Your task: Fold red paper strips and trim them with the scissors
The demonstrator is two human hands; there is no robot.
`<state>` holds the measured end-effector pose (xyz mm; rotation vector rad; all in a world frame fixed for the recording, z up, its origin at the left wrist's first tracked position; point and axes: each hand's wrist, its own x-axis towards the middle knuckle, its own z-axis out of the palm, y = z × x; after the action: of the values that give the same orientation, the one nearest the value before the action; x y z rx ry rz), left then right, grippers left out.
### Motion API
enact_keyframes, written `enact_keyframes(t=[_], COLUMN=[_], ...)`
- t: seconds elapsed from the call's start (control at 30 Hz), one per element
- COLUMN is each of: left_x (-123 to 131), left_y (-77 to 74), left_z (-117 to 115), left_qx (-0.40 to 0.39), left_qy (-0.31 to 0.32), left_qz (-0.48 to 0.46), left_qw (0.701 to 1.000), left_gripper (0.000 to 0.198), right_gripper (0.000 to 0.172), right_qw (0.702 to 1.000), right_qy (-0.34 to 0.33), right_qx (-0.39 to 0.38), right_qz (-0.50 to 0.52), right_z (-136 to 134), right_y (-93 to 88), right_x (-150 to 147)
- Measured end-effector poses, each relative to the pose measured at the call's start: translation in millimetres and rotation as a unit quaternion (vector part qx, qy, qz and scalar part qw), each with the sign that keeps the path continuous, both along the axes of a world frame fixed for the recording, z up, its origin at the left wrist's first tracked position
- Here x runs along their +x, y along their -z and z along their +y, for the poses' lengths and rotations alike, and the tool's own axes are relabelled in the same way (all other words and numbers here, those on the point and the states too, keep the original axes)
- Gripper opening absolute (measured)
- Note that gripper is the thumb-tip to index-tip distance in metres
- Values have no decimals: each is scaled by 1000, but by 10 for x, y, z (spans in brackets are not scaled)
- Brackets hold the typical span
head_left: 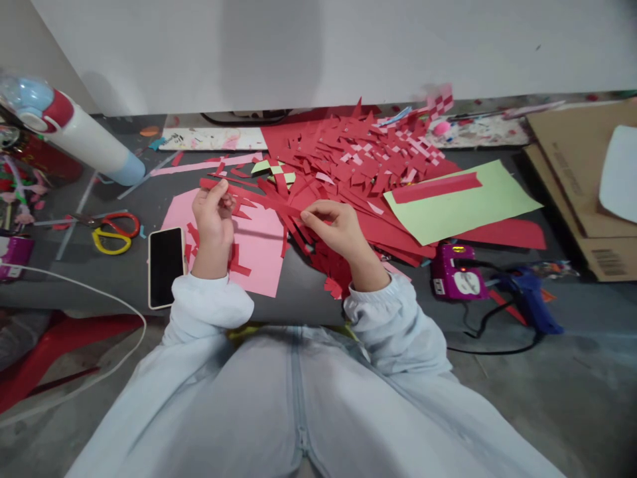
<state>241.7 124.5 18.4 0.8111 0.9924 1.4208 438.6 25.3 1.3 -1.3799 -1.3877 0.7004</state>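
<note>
Pale-blue zip-front cloth jacket (249, 405), ours, nearest head cam. L hand (215, 219) & R hand (336, 229): thumb + fingertips of each pinching long narrow red paper strip (259, 196), spanning betw. them, partly over pale-pink paper sheet (259, 265). Jumbled red cut-paper heap (308, 143) beyond. Risks, we judge: hard pull → tear; loose pinch → strip lost amid lookalikes.
</note>
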Motion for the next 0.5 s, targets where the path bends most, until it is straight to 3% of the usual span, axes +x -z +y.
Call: enact_keyframes(t=[0.17, 0.27, 0.33, 0.5], left_x=[-48, -35, 0, 118], left_y=[-24, -34, -38, 5], left_z=[44, 27, -13, -164], left_qx=[-23, -32, -39, -51], left_qy=[-9, 18, 65, 253], left_qz=[-13, 2, 5, 55], left_qw=[1000, 999, 997, 965], left_gripper=[38, 36, 34, 44], right_gripper=[31, 34, 34, 28], right_qw=[1000, 1000, 999, 996], right_qy=[-1, 15, 37, 63], right_qx=[-15, -6, 12, 67], right_qz=[19, 27, 19, -21], right_z=[18, 33, 38, 34], right_y=[6, 33, 47, 56], right_x=[29, 25, 15, -9])
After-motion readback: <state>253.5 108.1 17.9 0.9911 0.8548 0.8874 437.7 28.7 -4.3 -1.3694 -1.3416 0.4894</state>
